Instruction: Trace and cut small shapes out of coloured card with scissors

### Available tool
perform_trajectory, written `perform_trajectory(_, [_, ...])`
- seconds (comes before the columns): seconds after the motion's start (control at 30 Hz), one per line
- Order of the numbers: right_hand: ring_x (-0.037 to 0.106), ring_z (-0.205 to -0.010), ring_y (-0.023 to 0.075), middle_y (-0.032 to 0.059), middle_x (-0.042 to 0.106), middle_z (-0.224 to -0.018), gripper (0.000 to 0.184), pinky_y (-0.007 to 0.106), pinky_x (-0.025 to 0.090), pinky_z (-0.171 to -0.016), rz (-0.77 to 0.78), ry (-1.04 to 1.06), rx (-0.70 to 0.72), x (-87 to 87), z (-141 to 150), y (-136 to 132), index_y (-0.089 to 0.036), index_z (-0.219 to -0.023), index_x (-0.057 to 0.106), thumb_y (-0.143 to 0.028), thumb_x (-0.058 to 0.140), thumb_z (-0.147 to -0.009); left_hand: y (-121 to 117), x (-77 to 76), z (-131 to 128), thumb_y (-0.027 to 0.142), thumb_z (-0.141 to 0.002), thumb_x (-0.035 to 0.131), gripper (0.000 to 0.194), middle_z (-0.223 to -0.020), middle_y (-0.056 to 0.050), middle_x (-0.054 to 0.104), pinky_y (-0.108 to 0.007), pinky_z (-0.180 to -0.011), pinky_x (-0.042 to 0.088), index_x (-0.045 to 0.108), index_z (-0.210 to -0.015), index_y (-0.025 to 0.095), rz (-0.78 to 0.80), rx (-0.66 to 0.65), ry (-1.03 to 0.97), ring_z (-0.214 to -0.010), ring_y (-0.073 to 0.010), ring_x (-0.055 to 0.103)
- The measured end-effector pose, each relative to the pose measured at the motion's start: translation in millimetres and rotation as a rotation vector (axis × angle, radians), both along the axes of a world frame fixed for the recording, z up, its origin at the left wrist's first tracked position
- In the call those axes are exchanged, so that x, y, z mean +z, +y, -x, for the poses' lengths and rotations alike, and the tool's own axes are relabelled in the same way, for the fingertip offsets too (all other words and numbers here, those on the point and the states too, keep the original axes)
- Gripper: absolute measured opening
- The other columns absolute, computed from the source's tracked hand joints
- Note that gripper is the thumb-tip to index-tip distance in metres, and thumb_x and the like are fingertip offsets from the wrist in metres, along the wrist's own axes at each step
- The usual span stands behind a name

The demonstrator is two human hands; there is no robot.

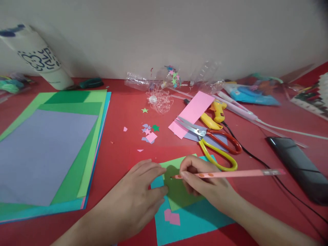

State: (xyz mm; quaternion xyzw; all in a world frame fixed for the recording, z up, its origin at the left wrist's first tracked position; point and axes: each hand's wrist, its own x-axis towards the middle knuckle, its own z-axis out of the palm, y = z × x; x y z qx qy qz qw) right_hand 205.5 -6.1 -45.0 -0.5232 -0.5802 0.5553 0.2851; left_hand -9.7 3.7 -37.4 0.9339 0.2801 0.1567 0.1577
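My right hand (202, 177) pinches a pink pencil (238, 173) near its point. The tip is at the left part of a light green paper piece (179, 201), touching or just above it. My left hand (138, 194) lies flat with fingers spread, fingertips at the left edge of that green piece. Beneath it is a larger turquoise sheet (194, 225), on which small pink paper scraps (174, 219) rest. Beyond my right hand lie scissors (198, 131) with one red and one yellow handle, blades over a pink paper strip (197, 106).
At left is a stack of coloured sheets (46, 153), with a white bottle (48, 58) behind. Small paper stars (155, 128) and scraps dot the middle. A yellow glue gun (218, 111), its black cord and a phone (298, 167) are at right. Clear plastic packaging (138, 80) lies by the wall.
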Motion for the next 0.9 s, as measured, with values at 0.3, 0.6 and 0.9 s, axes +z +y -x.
perform_trajectory(0.3, [0.042, -0.049, 0.009, -0.0056, 0.047, -0.056, 0.015, 0.02, 0.029, -0.044, -0.243, -0.197, 0.095, 0.0, 2.8, 0.7, -0.021, -0.066, 0.045, -0.014, 0.049, -0.079, -1.4, -4.0, 4.6, 0.017, -0.089, 0.045, 0.026, -0.127, -0.014, 0.055, -0.047, -0.096, 0.046, 0.067, -0.102, 0.021, 0.117, 0.025, 0.002, -0.119, -0.0281, 0.05])
perform_trajectory(0.6, [0.046, -0.047, 0.0095, -0.0054, 0.051, -0.056, 0.018, 0.02, 0.036, -0.044, -0.038, 0.001, 0.03, 0.3, 0.4, 0.2, -0.022, -0.071, 0.045, -0.023, 0.045, -0.088, -3.0, 2.7, 2.5, 0.014, -0.088, 0.043, 0.026, -0.121, -0.014, 0.056, -0.049, -0.095, 0.046, 0.067, -0.096, 0.02, 0.078, -0.017, 0.043, -0.115, -0.0278, 0.052])
perform_trajectory(0.9, [0.045, -0.05, 0.0096, -0.0058, 0.05, -0.056, 0.015, 0.019, 0.032, -0.045, -0.268, -0.25, 0.045, 0.1, 2.6, 6.3, -0.022, -0.065, 0.046, -0.011, 0.051, -0.074, -4.1, 1.4, 2.3, 0.014, -0.09, 0.042, 0.028, -0.122, -0.015, 0.051, -0.048, -0.092, 0.049, 0.063, -0.107, 0.022, 0.15, 0.026, 0.076, -0.116, -0.0287, 0.049])
